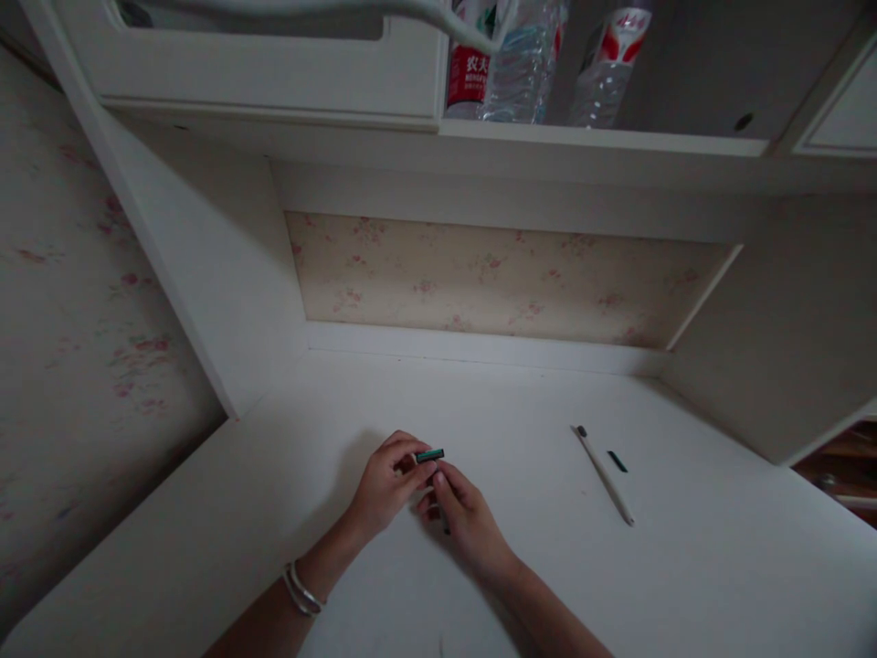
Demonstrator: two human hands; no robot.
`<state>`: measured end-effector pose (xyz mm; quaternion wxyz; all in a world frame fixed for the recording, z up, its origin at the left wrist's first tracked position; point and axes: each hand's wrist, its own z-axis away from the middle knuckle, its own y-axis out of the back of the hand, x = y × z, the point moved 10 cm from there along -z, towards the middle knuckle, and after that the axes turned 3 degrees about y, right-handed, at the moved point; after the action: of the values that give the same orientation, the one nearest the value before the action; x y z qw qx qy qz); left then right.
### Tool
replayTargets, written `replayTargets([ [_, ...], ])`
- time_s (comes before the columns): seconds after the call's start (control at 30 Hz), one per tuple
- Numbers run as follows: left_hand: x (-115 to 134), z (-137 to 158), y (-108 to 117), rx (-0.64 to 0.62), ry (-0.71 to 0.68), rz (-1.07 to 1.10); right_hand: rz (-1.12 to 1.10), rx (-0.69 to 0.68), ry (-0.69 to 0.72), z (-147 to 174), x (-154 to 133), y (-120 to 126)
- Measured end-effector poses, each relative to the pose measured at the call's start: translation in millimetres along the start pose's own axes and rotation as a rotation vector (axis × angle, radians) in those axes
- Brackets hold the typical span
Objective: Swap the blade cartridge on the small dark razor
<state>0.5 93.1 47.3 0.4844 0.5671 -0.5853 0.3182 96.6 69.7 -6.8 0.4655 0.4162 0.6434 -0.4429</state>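
Note:
A small black bar with a green strip, which looks like a razor head [430, 454], is pinched in the fingers of my left hand [385, 484]. My right hand [472, 521] is closed just beside it, its fingertips close to the left ones. From beneath the right fingers pokes the dark end of a slim handle [445, 523]; the rest of it is hidden by the hand. Whether handle and head are joined, I cannot tell. Over to the right lie a slim white handle [607, 478] with a dark tip and a second small black-and-green razor head [618, 461], apart from each other.
Both hands are over a white desk [329, 402] with side panels left and right. Overhead, a shelf [603, 142] holds several plastic bottles [524, 64]. A pale curved bar [411, 9] crosses the top of the view. Flowered wallpaper [480, 274] covers the back.

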Motion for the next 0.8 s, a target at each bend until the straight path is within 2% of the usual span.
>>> replayTargets([
  [0.33,3,2,3,0.023,-0.034,0.016,-0.021,-0.01,0.022,0,1,-1],
  [0.6,15,4,7,0.084,-0.097,-0.151,0.035,-0.01,0.031,1,-5,-4],
  [0.8,17,6,7,0.089,-0.117,-0.189,0.046,-0.003,0.025,2,-6,-5],
])
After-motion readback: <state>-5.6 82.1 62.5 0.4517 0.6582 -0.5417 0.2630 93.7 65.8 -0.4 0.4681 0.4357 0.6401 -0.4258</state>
